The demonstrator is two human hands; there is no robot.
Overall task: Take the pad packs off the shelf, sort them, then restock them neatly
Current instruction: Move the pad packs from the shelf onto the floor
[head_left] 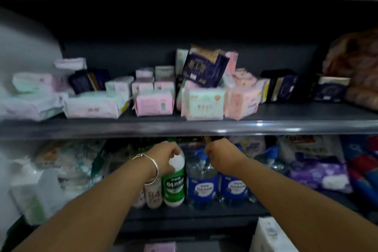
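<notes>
— Where are the pad packs (155, 105) sitting?

— They're lying jumbled on the middle shelf (286, 124), above your hands. They're looking soft, light and slippery, so you're best gripping each across its short sides.

— And my hands?

— Both are reaching low: your left hand (165, 157) is curling near the green bottle (173, 182), your right hand (221, 152) is clenching; I cannot tell what either is grasping.

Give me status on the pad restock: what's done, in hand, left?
Done: nothing visible; the pad packs lie jumbled on the middle shelf, and a dark box sits tilted on top. In hand: no pads. The left hand is at a green bottle on the lower shelf; the right hand is beside it over the blue bottles, grip unclear. Left: unload, sort, restock.
</notes>
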